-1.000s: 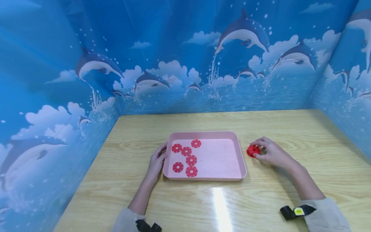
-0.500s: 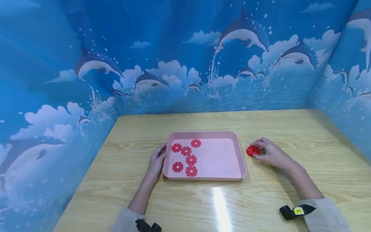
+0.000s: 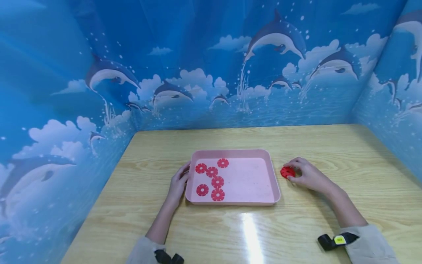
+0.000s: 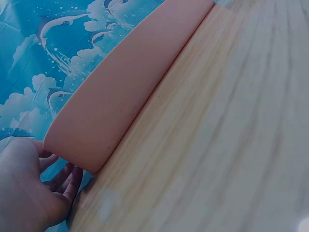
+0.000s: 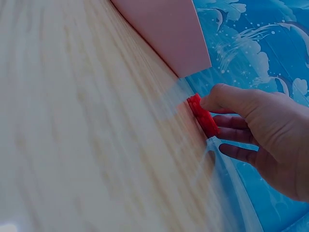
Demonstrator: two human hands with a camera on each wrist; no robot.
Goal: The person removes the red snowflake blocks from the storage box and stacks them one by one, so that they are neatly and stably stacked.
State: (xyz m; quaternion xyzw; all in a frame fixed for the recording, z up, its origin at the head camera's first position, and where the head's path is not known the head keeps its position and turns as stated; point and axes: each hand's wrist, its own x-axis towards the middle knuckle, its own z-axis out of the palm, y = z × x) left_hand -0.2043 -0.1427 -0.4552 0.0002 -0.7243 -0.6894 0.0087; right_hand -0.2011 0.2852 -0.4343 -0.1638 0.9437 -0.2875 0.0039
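Red notched snowflake discs (image 3: 287, 172) lie stacked on the table to the right of the pink tray (image 3: 252, 183). My right hand (image 3: 306, 174) pinches the stack between thumb and fingers. In the right wrist view, the red stack (image 5: 203, 116) stands low at the tabletop, with the thumb on its upper end. How many discs it holds cannot be told. My left hand (image 3: 178, 183) rests against the tray's left outer wall; in the left wrist view, its fingertips are partly hidden behind the tray corner (image 4: 91, 150). Several flat red discs (image 3: 217, 182) lie in the tray's left half.
The wood-grain table (image 3: 158, 143) carries the tray near its middle. A blue dolphin-printed curtain (image 3: 211, 55) closes off the back and both sides. Bright glare (image 3: 252, 234) shows on the tabletop in front of the tray.
The right hand's fingers have shifted very slightly on the red stack. The left hand, the tray and the discs in it stay in place.
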